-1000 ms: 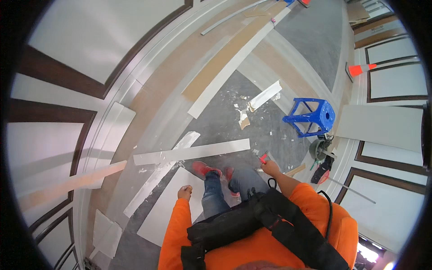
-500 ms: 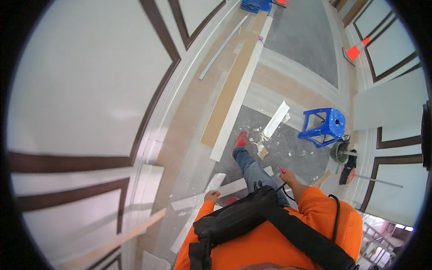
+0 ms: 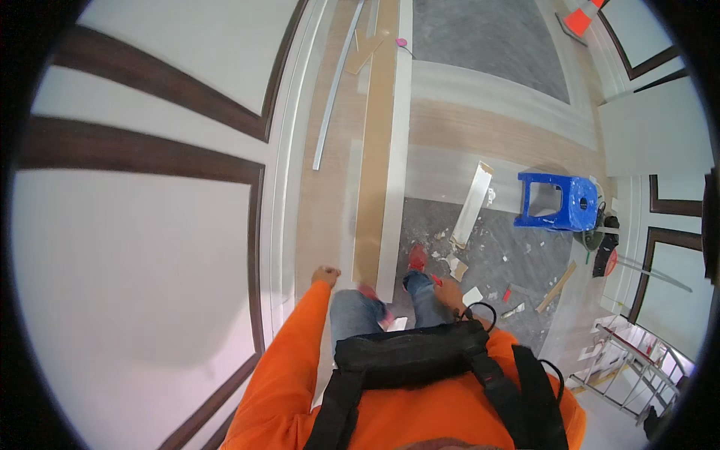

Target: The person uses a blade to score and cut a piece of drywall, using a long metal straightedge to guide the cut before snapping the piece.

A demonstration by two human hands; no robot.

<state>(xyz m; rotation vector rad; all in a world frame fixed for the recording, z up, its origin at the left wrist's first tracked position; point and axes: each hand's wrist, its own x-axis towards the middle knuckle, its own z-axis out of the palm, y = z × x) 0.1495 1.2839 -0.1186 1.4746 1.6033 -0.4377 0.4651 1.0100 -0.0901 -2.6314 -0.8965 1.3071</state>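
Observation:
My left hand point(image 3: 326, 275) is out to the side, beside the near end of a long brown board point(image 3: 375, 180), and touches nothing. Its fingers are curled closed, and no object shows in them. Low in front of my right thigh, my right hand point(image 3: 450, 295) is closed around a slim red object point(image 3: 436, 280). Only its red tip shows, so its exact kind cannot be told. A white strip point(image 3: 397, 165) runs along the board's right side. Just ahead of my red shoes, a short white plank point(image 3: 472, 206) lies among broken scraps point(image 3: 455, 266).
To the right is a blue plastic stool point(image 3: 559, 202), with a dark bucket point(image 3: 589, 238) behind it. A metal strip point(image 3: 337, 90) lies near the left wall. Further off stands an orange cone point(image 3: 577, 21). Wood strips point(image 3: 556, 287) and debris lie at right; metal scaffolding point(image 3: 637, 367) stands behind.
I have stepped forward and turned leftward, so the long board now points straight ahead. My left hand has swung out toward the left wall. My right hand still grips the red object.

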